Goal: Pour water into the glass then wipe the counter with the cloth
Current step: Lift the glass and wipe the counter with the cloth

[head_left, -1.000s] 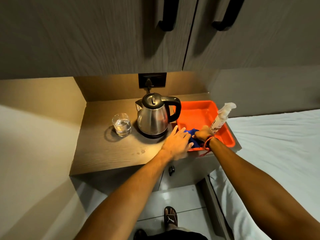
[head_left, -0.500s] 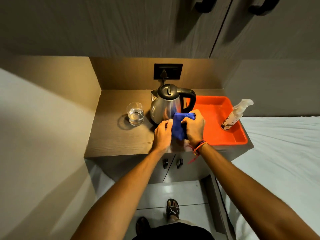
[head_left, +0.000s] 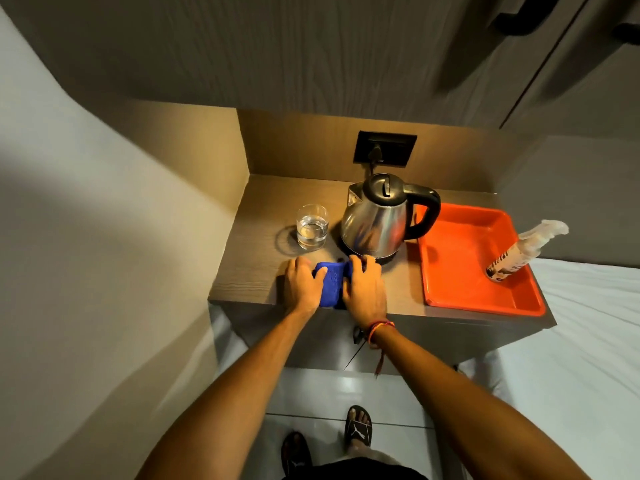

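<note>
A folded blue cloth (head_left: 330, 284) lies on the wooden counter (head_left: 249, 271) near its front edge, just in front of the steel kettle (head_left: 375, 221). My left hand (head_left: 304, 284) grips the cloth's left side and my right hand (head_left: 363, 287) grips its right side. Both hands press it onto the counter, and they hide part of it. A clear glass (head_left: 312, 226) holding water stands left of the kettle, behind my left hand.
An orange tray (head_left: 460, 289) sits at the counter's right end with a spray bottle (head_left: 519, 249) leaning in it. A wall socket (head_left: 384, 148) is behind the kettle, cupboards hang overhead, a wall closes the left side, and a white bed lies to the right.
The cloth came out of the orange tray and moved left, down onto the counter in front of the kettle. Both hands moved left with it.
</note>
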{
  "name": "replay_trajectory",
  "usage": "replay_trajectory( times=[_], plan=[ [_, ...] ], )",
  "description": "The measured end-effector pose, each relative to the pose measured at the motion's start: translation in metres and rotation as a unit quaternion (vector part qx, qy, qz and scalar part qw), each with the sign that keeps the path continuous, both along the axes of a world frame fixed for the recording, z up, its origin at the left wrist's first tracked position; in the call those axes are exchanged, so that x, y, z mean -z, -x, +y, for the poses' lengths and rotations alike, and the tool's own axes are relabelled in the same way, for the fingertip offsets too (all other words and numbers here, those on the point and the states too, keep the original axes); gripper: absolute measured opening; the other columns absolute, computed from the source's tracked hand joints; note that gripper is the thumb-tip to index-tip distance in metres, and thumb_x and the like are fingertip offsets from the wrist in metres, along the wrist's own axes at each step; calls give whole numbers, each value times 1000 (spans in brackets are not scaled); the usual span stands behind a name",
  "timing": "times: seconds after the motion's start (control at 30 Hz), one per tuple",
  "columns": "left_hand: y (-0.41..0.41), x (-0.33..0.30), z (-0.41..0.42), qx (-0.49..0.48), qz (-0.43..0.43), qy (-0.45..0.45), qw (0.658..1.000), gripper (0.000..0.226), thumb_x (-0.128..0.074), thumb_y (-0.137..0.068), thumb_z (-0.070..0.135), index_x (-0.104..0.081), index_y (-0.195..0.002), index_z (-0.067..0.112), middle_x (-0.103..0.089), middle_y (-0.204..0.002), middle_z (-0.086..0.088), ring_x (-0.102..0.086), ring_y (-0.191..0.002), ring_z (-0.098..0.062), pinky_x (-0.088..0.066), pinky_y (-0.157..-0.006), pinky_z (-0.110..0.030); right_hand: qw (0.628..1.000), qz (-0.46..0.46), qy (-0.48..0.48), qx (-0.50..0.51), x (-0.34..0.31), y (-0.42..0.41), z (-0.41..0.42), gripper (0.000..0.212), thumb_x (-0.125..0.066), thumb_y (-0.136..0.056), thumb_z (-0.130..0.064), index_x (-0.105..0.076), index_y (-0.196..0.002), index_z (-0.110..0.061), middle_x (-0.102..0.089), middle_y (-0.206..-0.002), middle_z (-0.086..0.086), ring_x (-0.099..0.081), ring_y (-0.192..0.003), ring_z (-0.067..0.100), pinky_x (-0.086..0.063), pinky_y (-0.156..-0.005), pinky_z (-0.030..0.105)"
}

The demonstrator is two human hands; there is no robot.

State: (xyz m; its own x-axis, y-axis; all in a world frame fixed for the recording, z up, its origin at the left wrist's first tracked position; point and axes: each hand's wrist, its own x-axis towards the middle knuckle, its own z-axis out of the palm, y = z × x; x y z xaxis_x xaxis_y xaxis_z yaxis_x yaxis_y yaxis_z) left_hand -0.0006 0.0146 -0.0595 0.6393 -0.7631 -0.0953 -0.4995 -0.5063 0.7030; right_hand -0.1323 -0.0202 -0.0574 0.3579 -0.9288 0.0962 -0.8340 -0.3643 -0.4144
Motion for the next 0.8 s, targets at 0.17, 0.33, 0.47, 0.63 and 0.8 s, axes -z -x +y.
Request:
replay_trajectory(
  times=[0.17,0.33,0.47,0.63,0.8],
  plan=[
    [-34,-23,-24,-52,72,63,994,60,-78,-83,30,-53,-133,8,-56,-136,-12,-55,-124,-29,-44,-93,-32,986,80,-55,-132,27,8,16,58,-24,-105,-49,-11,-159,-33,-5,-169,2,-5,-156,23,-15,-125,47],
    [-44,-39,-60,-12,178,63,982,113,-92,-68,22,-23,-157,16,-40,-155,-13,-40,-142,-31,-41,-114,-48,982,113,-47,-144,33,8,15,65,-17,-102,-59,3,-159,-35,8,-168,-1,7,-156,22,-8,-126,46],
    [-44,-35,-81,-12,205,100,974,96,-93,-64,8,-43,-146,15,-55,-143,-13,-52,-134,-32,-50,-107,-44,982,111,-49,-142,35,2,15,71,3,-94,-66,4,-158,-36,9,-168,-2,8,-156,23,-4,-127,47],
    [-59,-28,-75,-45,169,125,977,81,-96,-60,14,-55,-130,15,-65,-127,-8,-62,-117,-26,-55,-82,-26,982,96,-48,-153,38,-12,12,73,3,-94,-66,-1,-159,-33,4,-168,-2,6,-156,23,4,-126,48],
    [-97,-35,-56,-78,113,141,980,84,-96,-60,16,-55,-133,14,-65,-128,-10,-61,-112,-19,-53,-76,-18,974,96,-42,-201,36,-36,-7,71,0,-96,-66,-1,-159,-34,3,-168,0,6,-156,24,-1,-126,51]
  ],
)
